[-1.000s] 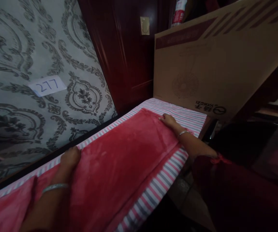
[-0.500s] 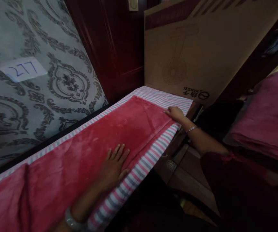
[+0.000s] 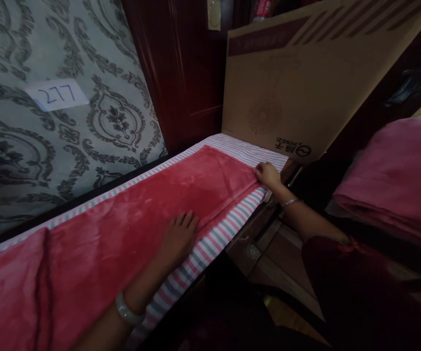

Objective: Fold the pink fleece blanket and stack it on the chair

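A long red cloth (image 3: 151,195) is laid flat along a striped sheet (image 3: 225,229) in pink, grey and white, which is left showing at the far end and along both long edges. At the near left, a second layer of red fabric is lapped over it, and a dark crease is formed at its edge.

The left hand (image 3: 179,239) is rested open on the red cloth near its front edge, palm down, with nothing gripped; a pale bangle (image 3: 128,309) is worn on that wrist. The edge of the red cloth near its far right corner is pinched between the thumb and fingers of the right hand (image 3: 268,175), and a thin silver bracelet (image 3: 291,201) is worn on that wrist.

On the patterned wallpaper (image 3: 122,117), a white paper (image 3: 58,95) is fixed, marked "277" in blue handwriting. On the large cardboard box (image 3: 305,83) beyond the sheet, "YANGZI" is printed with Chinese characters beside a round logo (image 3: 301,150). A round design is faintly printed higher up, and the lettering in the dark red band cannot be made out. A folded pink blanket (image 3: 396,170) is seen at the right.
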Demonstrator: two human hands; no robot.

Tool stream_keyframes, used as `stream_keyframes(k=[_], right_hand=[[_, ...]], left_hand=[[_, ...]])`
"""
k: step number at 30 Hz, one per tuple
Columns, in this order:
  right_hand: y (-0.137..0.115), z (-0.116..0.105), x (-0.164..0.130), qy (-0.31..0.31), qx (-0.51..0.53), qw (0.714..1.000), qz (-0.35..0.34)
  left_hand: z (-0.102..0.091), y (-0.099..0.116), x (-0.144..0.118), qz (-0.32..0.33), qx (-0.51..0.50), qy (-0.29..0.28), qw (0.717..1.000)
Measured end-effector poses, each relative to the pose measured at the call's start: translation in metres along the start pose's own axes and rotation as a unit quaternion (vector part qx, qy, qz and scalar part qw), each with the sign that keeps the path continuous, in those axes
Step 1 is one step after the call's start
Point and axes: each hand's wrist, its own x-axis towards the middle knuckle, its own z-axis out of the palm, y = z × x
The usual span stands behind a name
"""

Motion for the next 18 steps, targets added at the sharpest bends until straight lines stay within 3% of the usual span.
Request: stream_keyframes(k=[5,10,18], right_hand=[[-0.003,-0.004,-0.011,0.013,-0.022,1.0,0.0],[-0.007,-0.006,-0.005,-0.009,-0.02,0.999,0.04],[-0.002,-0.004,0.0,-0.019,-0.001,0.997,0.079]], left_hand=[[-0.014,0.024,0.018,0.007,0.054,0.004,0.998],[-0.024,0.041,0.047,0.006,0.041,0.004,0.999],[-0.015,0.046,0.054,0.028,-0.003,-0.012,1.0]])
